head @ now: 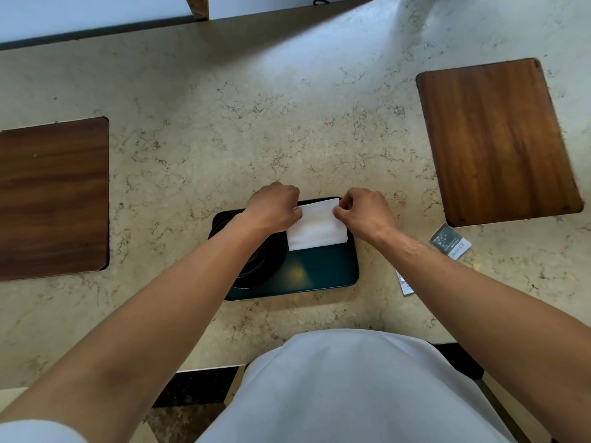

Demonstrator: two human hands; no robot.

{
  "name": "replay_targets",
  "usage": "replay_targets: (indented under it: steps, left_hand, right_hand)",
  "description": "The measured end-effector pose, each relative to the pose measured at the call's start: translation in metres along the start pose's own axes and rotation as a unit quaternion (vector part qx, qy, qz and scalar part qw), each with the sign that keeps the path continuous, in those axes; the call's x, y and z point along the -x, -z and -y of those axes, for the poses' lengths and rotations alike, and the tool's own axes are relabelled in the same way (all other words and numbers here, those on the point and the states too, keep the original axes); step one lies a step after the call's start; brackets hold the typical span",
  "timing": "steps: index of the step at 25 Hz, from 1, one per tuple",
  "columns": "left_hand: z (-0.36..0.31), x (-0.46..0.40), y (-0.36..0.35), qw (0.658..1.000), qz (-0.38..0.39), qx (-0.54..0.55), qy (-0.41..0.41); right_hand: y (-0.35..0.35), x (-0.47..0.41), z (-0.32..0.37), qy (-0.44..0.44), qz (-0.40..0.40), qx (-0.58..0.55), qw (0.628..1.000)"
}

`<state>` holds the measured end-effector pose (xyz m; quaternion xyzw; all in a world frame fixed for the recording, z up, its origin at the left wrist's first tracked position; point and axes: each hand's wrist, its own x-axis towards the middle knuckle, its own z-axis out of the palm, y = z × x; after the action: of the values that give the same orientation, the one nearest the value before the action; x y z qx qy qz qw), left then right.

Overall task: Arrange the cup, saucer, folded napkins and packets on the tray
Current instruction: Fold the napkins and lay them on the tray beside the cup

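Two far corners of the white folded paper napkin (pixel 316 227) are pinched by the left hand (pixel 274 206) and right hand (pixel 364 212) over the dark green glossy rectangular tray (pixel 323 271); soft layers could be skewed or unfolded by uneven release, while printed foil packets (pixel 450 243) are left on the marbled counter (pixel 287 123)

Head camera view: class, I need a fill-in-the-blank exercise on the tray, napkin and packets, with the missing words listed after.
1. The white napkin lies on the dark ____.
2. Both hands, left hand and right hand, pinch the napkin's ____ edge.
3. The grey packet lies on the counter, to the tray's ____.
4. The black cup and saucer sit on the tray's ____ half.

Missing words: tray; far; right; left
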<state>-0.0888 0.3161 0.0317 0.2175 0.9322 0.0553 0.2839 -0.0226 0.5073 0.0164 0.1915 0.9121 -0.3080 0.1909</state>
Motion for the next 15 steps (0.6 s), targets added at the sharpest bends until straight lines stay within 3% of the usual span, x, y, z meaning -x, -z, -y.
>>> replay_targets:
  steps: [15]
  left_hand:
    - [0.0087,0.0012,-0.0042,0.999,-0.039,-0.037,0.0]
  right_hand:
    - [-0.0023,-0.0014,-0.0059,-0.023,0.019,0.015,0.999]
